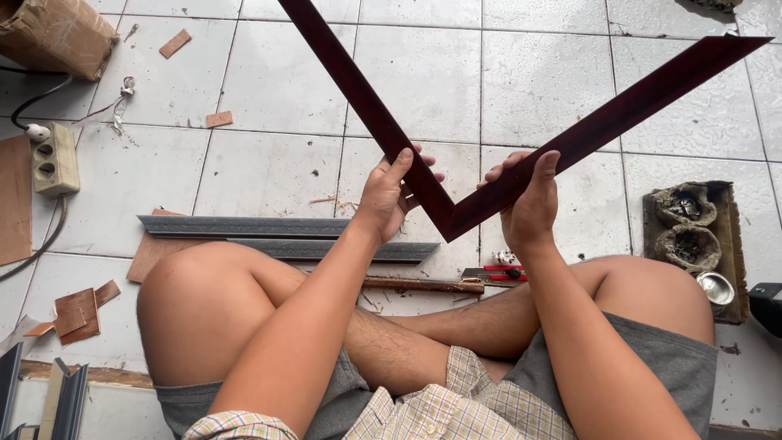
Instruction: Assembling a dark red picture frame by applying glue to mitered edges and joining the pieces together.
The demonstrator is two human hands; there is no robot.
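Observation:
I sit cross-legged on a white tiled floor and hold two dark red frame mouldings together in a V, their mitred ends meeting at a corner above my legs. My left hand (389, 195) grips the left moulding (358, 98), which runs up and left. My right hand (528, 202) clasps the right moulding (627, 102), which runs up to the right. The joined corner (450, 224) sits between both thumbs.
Two grey mouldings (269, 236) lie on the floor past my knees, with a wooden stick (423, 285) and a red cutter (501, 273). A box of small hardware (692, 236) stands right. A power strip (53, 159), a wrapped parcel (53, 33) and brown offcuts (77, 314) lie left.

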